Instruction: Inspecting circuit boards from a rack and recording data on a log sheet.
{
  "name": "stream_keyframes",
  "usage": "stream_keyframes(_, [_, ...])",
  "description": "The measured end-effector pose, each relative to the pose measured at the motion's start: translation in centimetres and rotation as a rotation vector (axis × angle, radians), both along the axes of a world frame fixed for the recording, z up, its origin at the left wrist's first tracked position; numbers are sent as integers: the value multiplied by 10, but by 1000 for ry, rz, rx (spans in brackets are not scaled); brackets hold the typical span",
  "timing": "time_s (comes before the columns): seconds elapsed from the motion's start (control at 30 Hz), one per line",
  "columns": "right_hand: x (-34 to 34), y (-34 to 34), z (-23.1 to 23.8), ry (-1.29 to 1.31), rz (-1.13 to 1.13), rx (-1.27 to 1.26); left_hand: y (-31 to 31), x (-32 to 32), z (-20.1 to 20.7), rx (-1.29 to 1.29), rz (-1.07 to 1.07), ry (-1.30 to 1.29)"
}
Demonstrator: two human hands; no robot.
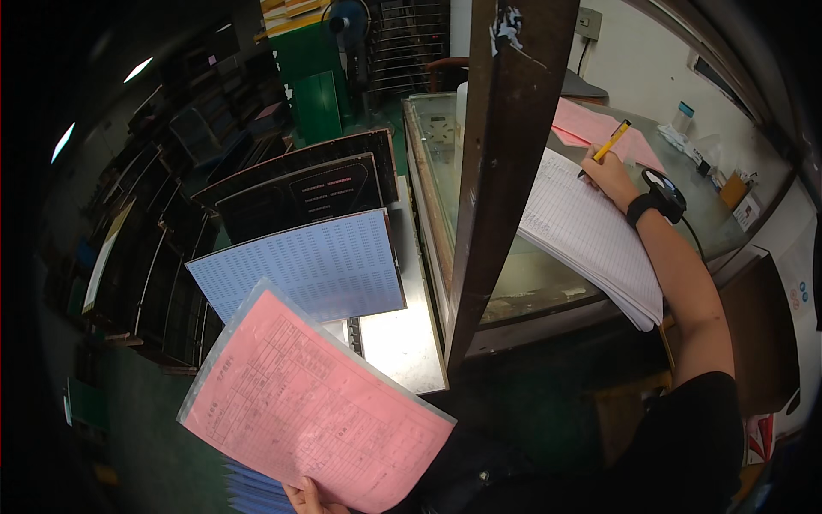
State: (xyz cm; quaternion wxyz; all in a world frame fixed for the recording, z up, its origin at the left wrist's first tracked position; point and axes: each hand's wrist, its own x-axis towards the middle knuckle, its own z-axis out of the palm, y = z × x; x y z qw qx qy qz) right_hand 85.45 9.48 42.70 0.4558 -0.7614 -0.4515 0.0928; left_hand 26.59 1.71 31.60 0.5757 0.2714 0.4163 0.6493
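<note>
My left hand (310, 497), at the lower edge, grips a pink printed form (317, 403) in a clear plastic sleeve by its near edge; part of the hand is hidden. On the right, my right hand (610, 176) is closed around a yellow pen (612, 140), its tip down at the page. Beneath that hand lies an open ruled notebook (582, 227), its near corner sagging over the edge of the glass-topped desk (535, 274). A black band with a round device (664, 195) is on my right wrist. Behind the form stands a light blue dotted panel (300, 265).
A dark upright post (505, 171) stands between the panels and the notebook. Dark panels (300, 184) lean behind the blue one on a pale metal surface (407, 343). More pink papers (608, 137), a bottle (682, 117) and a pen holder (735, 188) sit on the desk. Racks (163, 248) line the left.
</note>
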Motion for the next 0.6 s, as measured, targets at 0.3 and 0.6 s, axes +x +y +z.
stream_keyframes(0.3, [9, 1, -2, -31, -14, 5, 0, 1, -1, -28, -3, 24])
stream_keyframes(0.6, [6, 7, -10, -12, -13, 12, -5, -8, -18, -5, -27, 65])
